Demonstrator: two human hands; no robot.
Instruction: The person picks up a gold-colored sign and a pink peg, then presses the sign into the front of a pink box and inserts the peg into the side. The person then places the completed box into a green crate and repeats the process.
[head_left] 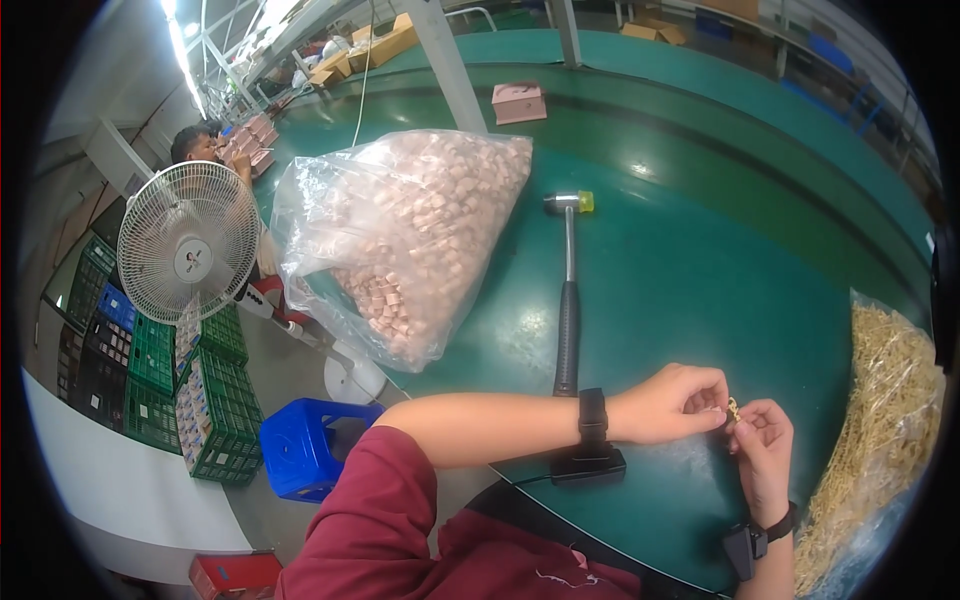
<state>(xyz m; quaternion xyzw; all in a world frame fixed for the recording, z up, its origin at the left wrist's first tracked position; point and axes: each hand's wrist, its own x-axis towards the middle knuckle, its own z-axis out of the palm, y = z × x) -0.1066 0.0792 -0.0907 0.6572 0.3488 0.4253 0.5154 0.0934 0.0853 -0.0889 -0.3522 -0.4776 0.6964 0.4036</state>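
- Your left hand and right hand pinch a small gold-coloured piece between their fingers.
- Your double-faced mallet lies on the green table.

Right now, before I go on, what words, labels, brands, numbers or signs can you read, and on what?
None that can be read.
White fan: hub mark too small.
Pink box: dark mark too small and blurred.
Small gold-coloured piece: no text discernible.
Rubber-headed hammer: no text discernible.
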